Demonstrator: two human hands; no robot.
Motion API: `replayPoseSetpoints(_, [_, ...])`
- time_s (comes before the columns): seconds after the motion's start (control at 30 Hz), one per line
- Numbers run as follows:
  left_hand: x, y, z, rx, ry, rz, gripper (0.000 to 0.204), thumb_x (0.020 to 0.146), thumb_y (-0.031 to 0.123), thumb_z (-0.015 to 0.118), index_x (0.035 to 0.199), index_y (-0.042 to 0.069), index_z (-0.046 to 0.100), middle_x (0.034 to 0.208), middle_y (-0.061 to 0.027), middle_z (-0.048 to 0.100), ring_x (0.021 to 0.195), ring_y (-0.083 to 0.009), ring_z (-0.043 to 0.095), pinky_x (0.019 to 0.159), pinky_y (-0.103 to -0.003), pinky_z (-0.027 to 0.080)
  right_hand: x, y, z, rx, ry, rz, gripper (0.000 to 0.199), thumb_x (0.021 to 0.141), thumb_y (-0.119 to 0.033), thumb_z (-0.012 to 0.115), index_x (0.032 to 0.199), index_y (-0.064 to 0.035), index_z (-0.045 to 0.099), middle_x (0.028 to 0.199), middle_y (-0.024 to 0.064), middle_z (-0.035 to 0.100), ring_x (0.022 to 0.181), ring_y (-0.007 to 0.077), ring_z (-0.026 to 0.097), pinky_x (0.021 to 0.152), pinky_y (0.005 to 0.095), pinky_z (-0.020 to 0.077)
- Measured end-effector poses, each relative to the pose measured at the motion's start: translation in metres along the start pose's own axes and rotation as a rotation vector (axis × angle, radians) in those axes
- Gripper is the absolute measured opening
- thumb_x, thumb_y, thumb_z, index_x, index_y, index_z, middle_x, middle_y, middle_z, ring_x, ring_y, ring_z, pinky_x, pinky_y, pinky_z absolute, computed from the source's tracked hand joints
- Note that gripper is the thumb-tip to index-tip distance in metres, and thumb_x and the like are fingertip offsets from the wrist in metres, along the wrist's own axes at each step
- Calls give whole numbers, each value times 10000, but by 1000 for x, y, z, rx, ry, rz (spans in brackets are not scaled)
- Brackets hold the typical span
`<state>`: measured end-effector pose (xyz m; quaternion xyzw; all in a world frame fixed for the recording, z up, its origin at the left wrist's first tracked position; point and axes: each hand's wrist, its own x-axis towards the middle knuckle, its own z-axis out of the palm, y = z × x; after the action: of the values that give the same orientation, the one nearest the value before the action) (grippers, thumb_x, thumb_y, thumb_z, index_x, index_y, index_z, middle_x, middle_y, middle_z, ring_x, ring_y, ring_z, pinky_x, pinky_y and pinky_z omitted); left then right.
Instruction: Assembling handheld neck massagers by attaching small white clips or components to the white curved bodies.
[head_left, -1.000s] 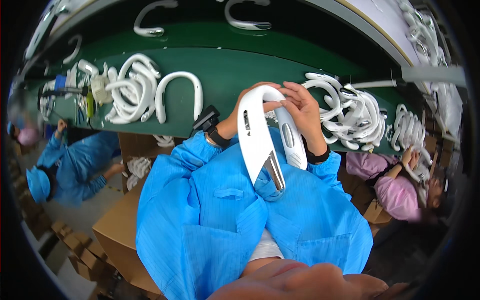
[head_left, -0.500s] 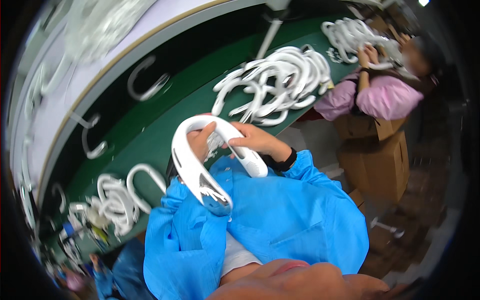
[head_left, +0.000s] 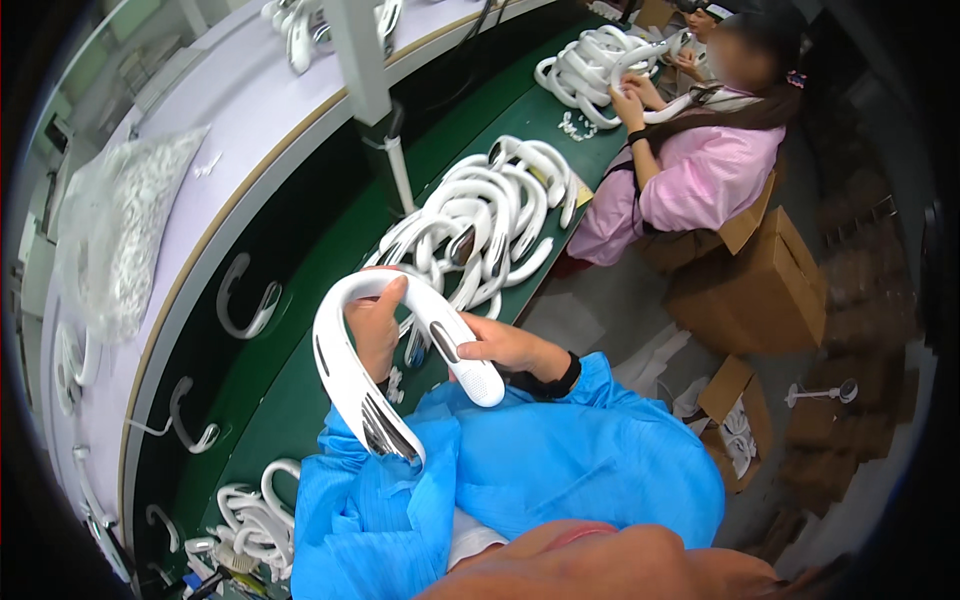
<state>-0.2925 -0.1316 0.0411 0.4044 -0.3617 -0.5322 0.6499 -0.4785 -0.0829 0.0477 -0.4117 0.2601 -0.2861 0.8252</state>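
A white U-shaped neck fan (head_left: 338,350) is held over the front of my blue smock, its curved middle facing away from me. My left hand (head_left: 374,330) reaches up inside the U and is closed on the bend, thumb over the top. Around the right-hand arm of the fan, near its dark slot and speckled end, my right hand (head_left: 515,347) is closed with the thumb on top. The other arm has a shiny dark vent and rests near my left sleeve. Small white pieces (head_left: 396,385) lie on the green bench (head_left: 300,385) beyond my left wrist.
A heap of neck fans (head_left: 470,215) lies ahead, a smaller heap (head_left: 255,525) at lower left. A post (head_left: 360,60) rises beside a pale shelf bearing a clear bag (head_left: 125,230) of white parts. At right sit a pink-sleeved co-worker (head_left: 700,180) and cartons (head_left: 745,300).
The whole view has turned, showing more of the shelf. The neck fan stays in both hands and sits further left in the picture; my right hand is now nearer its speckled end.
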Motion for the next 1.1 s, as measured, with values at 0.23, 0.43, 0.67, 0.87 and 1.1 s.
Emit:
replayPoseSetpoints(0.23, [36, -26, 50, -95, -27, -114, 344, 780, -19, 579, 1111, -62, 498, 987, -166, 603, 913, -220, 588, 861, -324, 448, -3, -36, -48, -9, 106, -16, 589, 806, -217, 604, 1303, -10, 364, 1056, 51, 510, 929, 112, 511, 791, 256, 440])
replayPoseSetpoints(0.43, [46, -38, 68, -279, -79, -80, 342, 789, -69, 509, 1127, -70, 453, 975, -199, 610, 922, -279, 610, 886, -397, 478, 4, -37, -75, 104, 24, 74, 632, 803, -274, 629, 1307, -8, 353, 1066, 54, 511, 935, 109, 516, 790, 249, 444])
replayPoseSetpoints(0.67, [67, -44, 60, -274, -75, -165, 311, 778, -12, 583, 1075, -46, 498, 999, -208, 596, 961, -316, 596, 884, -437, 489, 23, -41, -90, 232, -44, 124, 661, 827, -278, 617, 1357, -28, 311, 1070, 50, 517, 919, 104, 527, 760, 252, 458])
replayPoseSetpoints(0.87, [77, -46, 58, -224, -29, -189, 286, 775, -16, 589, 1048, -47, 512, 962, -201, 607, 906, -304, 615, 864, -439, 499, 34, -45, -89, 240, 9, 124, 694, 800, -356, 648, 1307, -16, 316, 911, 114, 580, 727, 156, 619, 600, 276, 528])
replayPoseSetpoints(1.1, [84, -40, 44, -261, -185, -317, 448, 899, 136, 525, 1270, -64, 372, 1102, -201, 580, 1001, -247, 586, 888, -344, 482, 39, -39, -85, 425, 95, 101, 473, 842, -289, 578, 1174, 21, 444, 926, 124, 597, 666, 177, 634, 601, 270, 541])
